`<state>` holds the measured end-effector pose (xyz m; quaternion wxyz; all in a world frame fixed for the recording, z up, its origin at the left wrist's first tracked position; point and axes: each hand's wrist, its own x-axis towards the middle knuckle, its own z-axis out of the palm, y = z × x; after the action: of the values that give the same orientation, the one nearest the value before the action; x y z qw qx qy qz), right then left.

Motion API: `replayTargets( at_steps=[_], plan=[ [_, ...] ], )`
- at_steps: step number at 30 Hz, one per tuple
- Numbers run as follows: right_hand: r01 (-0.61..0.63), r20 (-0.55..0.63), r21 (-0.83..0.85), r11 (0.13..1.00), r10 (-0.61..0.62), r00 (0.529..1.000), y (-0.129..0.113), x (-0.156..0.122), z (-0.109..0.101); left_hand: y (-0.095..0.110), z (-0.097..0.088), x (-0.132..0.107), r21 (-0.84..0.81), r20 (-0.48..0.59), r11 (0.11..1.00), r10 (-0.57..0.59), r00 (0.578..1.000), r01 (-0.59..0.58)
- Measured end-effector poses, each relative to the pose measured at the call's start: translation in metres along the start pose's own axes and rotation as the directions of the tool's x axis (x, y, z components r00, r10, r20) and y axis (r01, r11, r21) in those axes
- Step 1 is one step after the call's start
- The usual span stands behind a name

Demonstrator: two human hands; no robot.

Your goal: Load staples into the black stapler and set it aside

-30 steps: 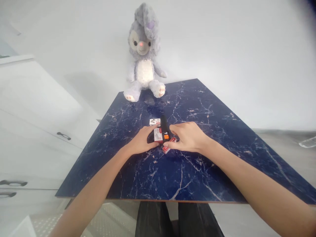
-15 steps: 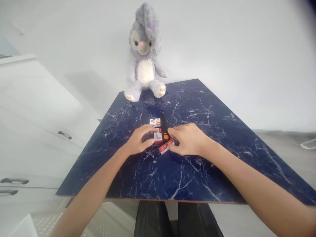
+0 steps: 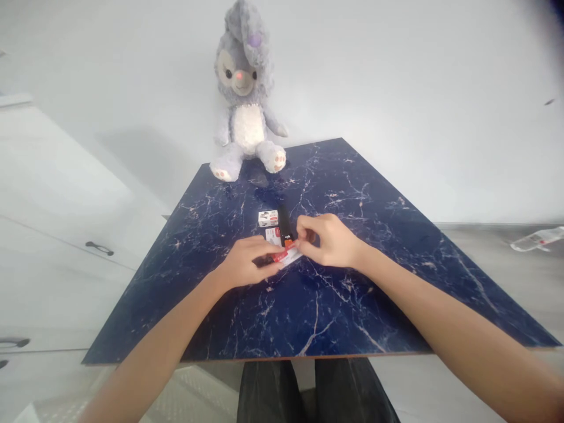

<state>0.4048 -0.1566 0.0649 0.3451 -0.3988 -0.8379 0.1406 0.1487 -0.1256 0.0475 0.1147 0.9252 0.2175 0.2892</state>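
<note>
My left hand [image 3: 244,261] grips the left end of a small red and white box [image 3: 289,255], thumb below and fingers above. At the box's right end, the thumb and forefinger of my right hand [image 3: 328,239] are pinched together. A second red and white carton [image 3: 273,236] lies just behind, partly covered by my left fingers. Farther back stands a little white box [image 3: 268,218] with a dark picture and red print. Beside these cartons lies a long black object [image 3: 285,222] with an orange part at its near end; its kind is unclear.
A grey plush rabbit [image 3: 247,126] sits at the far edge of the dark blue marbled table [image 3: 374,305], against the wall. White cabinets [image 3: 57,235] with dark handles stand at the left. A clear plastic item [image 3: 538,239] lies on the floor at the right.
My left hand has moved from the middle carton to the nearest small box, which is now turned with its white side showing. My right fingers have come to its right end. The view has shifted slightly.
</note>
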Motion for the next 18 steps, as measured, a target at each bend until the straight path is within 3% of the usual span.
replayTargets(
  at_steps=[2, 4, 6, 7, 9, 12, 15, 18],
  plan=[
    [-0.048, -0.132, 0.055, 0.997, 0.055, 0.990, 0.002, 0.001, 0.001, -0.005, -0.004, -0.001, -0.012, -0.174, 0.997, -0.082, 0.981, 0.081],
    [-0.114, -0.223, 0.063, 0.992, 0.125, 0.967, 0.005, 0.002, 0.003, -0.012, -0.008, -0.001, -0.037, -0.335, 0.978, -0.204, 0.920, 0.204],
    [-0.177, -0.261, 0.040, 0.983, 0.182, 0.948, 0.008, 0.003, 0.007, -0.018, -0.010, -0.001, -0.082, -0.409, 0.942, -0.329, 0.851, 0.325],
    [-0.205, -0.265, 0.024, 0.978, 0.204, 0.942, 0.011, 0.003, 0.009, -0.020, -0.010, -0.001, -0.106, -0.389, 0.921, -0.386, 0.837, 0.375],
    [-0.252, -0.253, -0.007, 0.968, 0.242, 0.937, 0.015, 0.004, 0.012, -0.023, -0.010, 0.000, -0.134, -0.234, 0.892, -0.453, 0.860, 0.433],
    [-0.297, -0.188, -0.036, 0.954, 0.286, 0.940, 0.021, 0.005, 0.016, -0.022, -0.010, 0.002, -0.043, -0.001, 0.918, -0.394, 0.919, 0.394],
    [-0.293, -0.089, -0.036, 0.955, 0.289, 0.953, 0.024, 0.005, 0.019, -0.021, -0.013, 0.004, 0.084, 0.024, 0.957, -0.281, 0.959, 0.278],
    [-0.284, -0.021, -0.030, 0.958, 0.284, 0.959, 0.025, 0.004, 0.021, -0.023, -0.014, 0.003, 0.083, 0.053, 0.975, -0.210, 0.976, 0.205]
  ],
)
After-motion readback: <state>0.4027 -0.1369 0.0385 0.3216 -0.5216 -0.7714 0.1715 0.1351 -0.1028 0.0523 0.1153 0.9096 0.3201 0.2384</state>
